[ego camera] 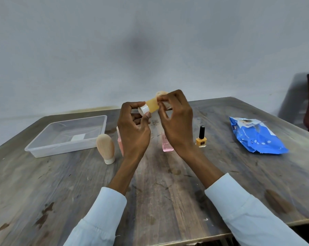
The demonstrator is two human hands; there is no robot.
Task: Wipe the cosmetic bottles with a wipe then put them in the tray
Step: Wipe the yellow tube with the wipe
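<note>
Your pale sleeves (104, 208) fill the bottom of the frame. At centre, above the counter (159, 192), your left hand (134, 130) pinches the orange bottle (151, 106) at its white cap, while your right hand (176, 121) fingers curl round its other end (any wipe there is hidden). Left of centre sits the clear tray (43, 146); the blue wipes pack (256, 137) lies at right.
</note>
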